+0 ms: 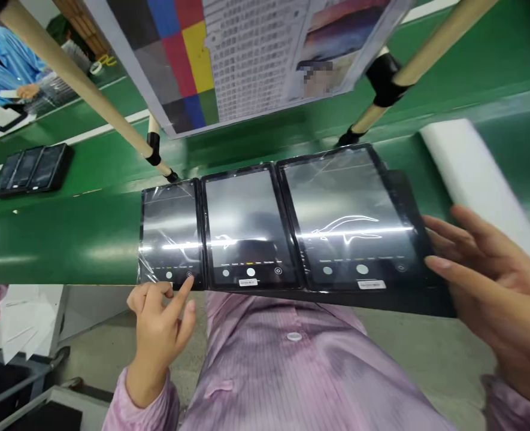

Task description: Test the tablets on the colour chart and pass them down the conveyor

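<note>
Three tablets lie side by side on a black tray, their screens lit with a camera app: the left tablet, the middle tablet and the right tablet. Clear film with glare covers them. My left hand is at the left tablet's lower edge, index finger stretched to a round icon at its bottom right, the other fingers partly curled and nothing held. On the far side, my right hand has its fingers apart beside the right tablet's edge; whether the fingertips touch it I cannot tell.
A printed test chart hangs above on a frame of beige pipes with black joints. A white foam block lies on the green bench at right. Another tray of tablets sits far left; a co-worker in blue is beyond.
</note>
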### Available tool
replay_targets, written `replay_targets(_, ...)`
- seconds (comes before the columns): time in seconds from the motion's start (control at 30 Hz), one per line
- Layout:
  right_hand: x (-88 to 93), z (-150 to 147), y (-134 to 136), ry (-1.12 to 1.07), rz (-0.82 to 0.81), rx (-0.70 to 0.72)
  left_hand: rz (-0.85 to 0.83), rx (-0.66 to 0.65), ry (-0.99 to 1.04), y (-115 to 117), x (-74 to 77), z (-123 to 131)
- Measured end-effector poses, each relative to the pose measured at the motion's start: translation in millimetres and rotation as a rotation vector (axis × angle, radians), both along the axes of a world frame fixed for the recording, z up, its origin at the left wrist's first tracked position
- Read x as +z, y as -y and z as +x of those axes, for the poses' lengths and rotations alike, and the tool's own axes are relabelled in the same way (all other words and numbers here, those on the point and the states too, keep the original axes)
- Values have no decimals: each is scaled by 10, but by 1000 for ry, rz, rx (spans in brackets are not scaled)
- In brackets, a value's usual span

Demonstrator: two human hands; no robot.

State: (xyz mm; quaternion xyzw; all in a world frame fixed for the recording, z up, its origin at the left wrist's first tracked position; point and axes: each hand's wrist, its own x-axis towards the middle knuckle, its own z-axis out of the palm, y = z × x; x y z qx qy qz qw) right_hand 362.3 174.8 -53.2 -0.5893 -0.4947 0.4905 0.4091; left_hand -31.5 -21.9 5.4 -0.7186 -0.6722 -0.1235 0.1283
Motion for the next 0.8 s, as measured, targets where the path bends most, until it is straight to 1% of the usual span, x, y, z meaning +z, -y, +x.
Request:
replay_targets(0.1, 33, -93, 26, -19, 8, -90, -19, 33, -15, 6, -44, -46)
replay_targets(0.17, 84, -150, 39, -7, -14, -123, -42, 40, 34, 20, -53, -131)
replay_targets(0.2, 115, -177, 44, -5, -27, -134, -36, 64, 75, 22, -54, -202)
replay_targets(0.23, 148, -203, 48, -8, -43, -138, -11, 122, 121, 18, -55, -293)
replay_targets(0.27, 177, -227, 50, -13, -56, -139, 11, 217, 176, 5, -59, -401)
replay_targets(0.33, 216, -267, 50, -21, -69, -135, -6, 483, 355, -46, -84, -636)
replay_targets(0.37, 222, -279, 47, -16, -72, -132, -41, 606, 501, -82, -104, -747)
replay_targets(0.4, 218, -285, 44, -10, -70, -135, -85, 701, 677, -118, -125, -844)
replay_targets(0.47, 191, -275, 34, -8, -57, -152, -125, 802, 1023, -181, -150, -978)
replay_targets(0.5, 174, -261, 29, -10, -50, -155, -106, 827, 1145, -202, -146, -1014)
replay_targets(0.57, 150, -227, 21, -18, -43, -150, -38, 861, 1282, -222, -87, -1036)
replay_targets(0.67, 172, -219, 17, 24, -12, -125, 72, 856, 1445, -239, 86, -976)
replay_targets(0.73, 226, -272, 13, 102, 92, -105, 60, 816, 1569, -275, 199, -899)
replay_targets(0.8, 302, -364, 1, 210, 262, -30, -11, 743, 1664, -327, 278, -817)
